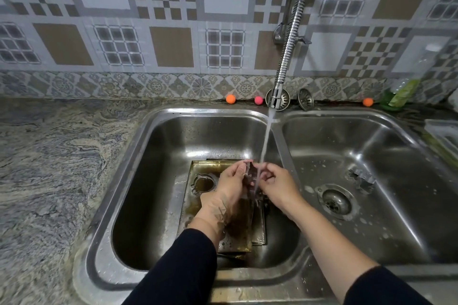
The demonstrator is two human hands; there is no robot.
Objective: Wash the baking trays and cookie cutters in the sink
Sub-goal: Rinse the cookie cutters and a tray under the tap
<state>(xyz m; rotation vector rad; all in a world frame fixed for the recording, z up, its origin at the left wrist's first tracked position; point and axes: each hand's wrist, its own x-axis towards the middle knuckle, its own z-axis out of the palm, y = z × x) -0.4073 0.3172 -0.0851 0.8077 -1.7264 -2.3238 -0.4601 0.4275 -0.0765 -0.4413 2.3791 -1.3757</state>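
Observation:
In the left sink basin (pixel 153 181) lie stacked metal baking trays (pixel 195 173), brown with residue. A round cookie cutter (pixel 204 182) rests on the top tray's left part. Over the trays, my left hand (pixel 231 181) and my right hand (pixel 277 184) both grip a metal cookie cutter (pixel 252 178) under the water stream (pixel 266 141) from the faucet (pixel 276 99). Another star-like cookie cutter (pixel 361 178) sits in the right sink basin (pixel 386 146), above and right of its drain (pixel 335 202).
A marbled stone counter (pixel 49 168) spreads to the left. Two drain strainers (pixel 306 101) lean against the wall behind the sink, beside small orange and pink balls (pixel 230 98). A green bottle (pixel 399 96) and a clear container (pixel 443 134) stand at the right.

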